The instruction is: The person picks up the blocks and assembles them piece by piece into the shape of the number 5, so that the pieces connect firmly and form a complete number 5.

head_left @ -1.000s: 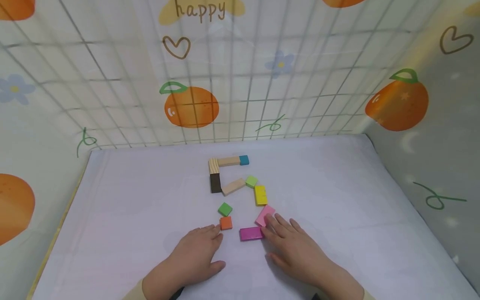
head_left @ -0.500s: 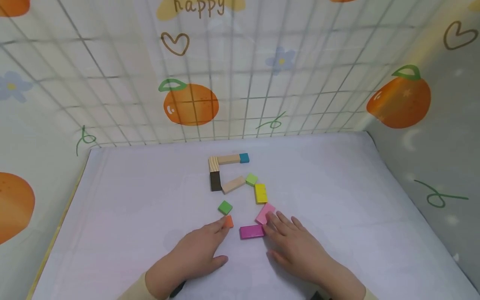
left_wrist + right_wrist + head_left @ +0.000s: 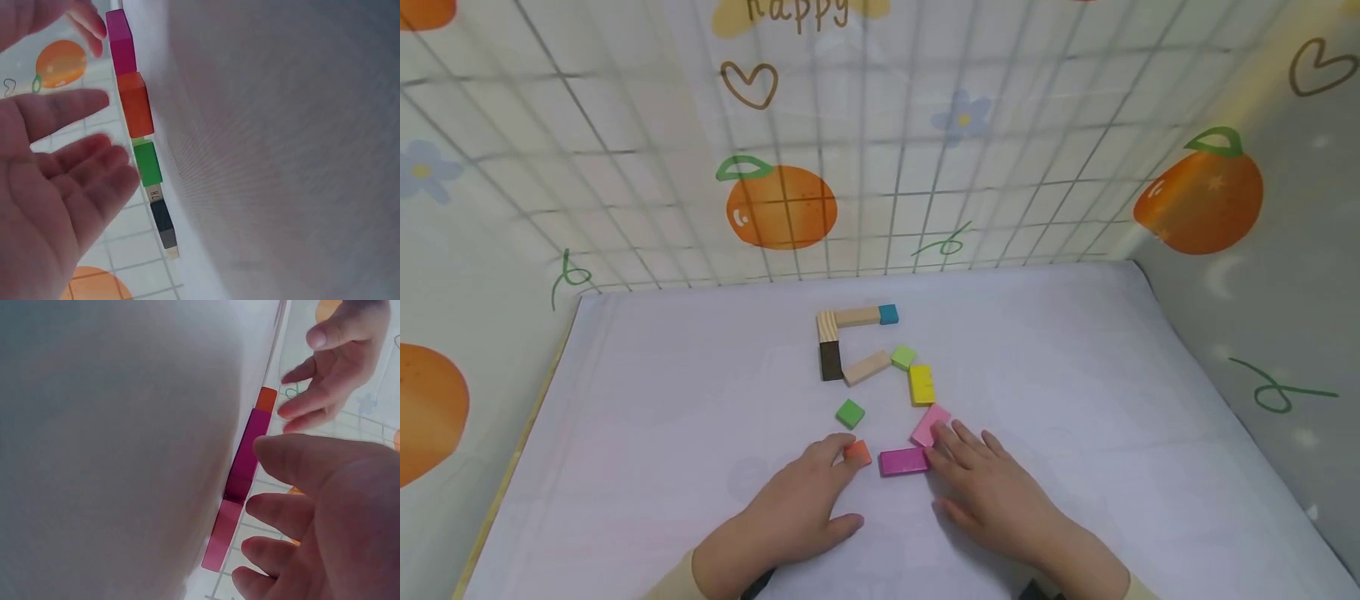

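My left hand [image 3: 801,504] reaches over the table with loosely extended fingers, close by an orange block [image 3: 858,453]; whether they touch it I cannot tell. In the left wrist view its fingers [image 3: 119,184] are apart with nothing pinched between them. My right hand [image 3: 996,496] lies with fingers outstretched at the pink block [image 3: 928,426] and the right end of the magenta block [image 3: 904,462], partly covering the pink one. A green block [image 3: 850,414] sits just beyond the orange one, turned like a diamond.
Farther back, a yellow block [image 3: 921,386], a light green block [image 3: 903,358] and a plain wooden block [image 3: 867,367] lead to a black block [image 3: 831,361]. Striped wood [image 3: 827,326], pale wood [image 3: 858,317] and a blue block [image 3: 888,314] follow. A patterned curtain [image 3: 865,125] borders the table.
My left hand has moved slightly right over the orange block, then its fingers drew back a little. The orange block has shifted right and turned. The right hand has stayed nearly still.
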Motion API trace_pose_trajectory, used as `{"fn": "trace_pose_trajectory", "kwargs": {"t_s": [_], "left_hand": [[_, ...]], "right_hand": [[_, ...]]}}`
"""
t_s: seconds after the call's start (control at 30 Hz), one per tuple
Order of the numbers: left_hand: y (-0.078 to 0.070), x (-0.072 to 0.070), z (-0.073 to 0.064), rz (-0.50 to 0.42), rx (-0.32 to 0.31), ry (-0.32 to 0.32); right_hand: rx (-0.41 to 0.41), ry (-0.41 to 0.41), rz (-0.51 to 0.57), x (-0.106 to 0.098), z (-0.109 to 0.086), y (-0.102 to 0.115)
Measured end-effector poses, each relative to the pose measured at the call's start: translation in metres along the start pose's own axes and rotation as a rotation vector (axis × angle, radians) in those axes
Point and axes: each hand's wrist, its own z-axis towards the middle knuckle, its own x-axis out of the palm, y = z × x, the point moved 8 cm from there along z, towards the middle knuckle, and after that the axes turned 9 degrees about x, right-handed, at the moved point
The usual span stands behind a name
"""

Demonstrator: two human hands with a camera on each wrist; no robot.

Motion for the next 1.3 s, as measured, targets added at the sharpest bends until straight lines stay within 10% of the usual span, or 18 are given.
{"fn": "trace_pose_trajectory", "kwargs": {"t_s": [0.7,1.3], "left_hand": [[-0.004,0.005,0.001,-0.02,-0.006,0.112],[-0.014,0.005,0.001,-0.025,0.044,0.052]], "right_hand": [[0.069,0.055,-0.033,0.011,0.004,-0.005],[0.051,0.036,-0.027,0.008,0.002,-0.005]]}}
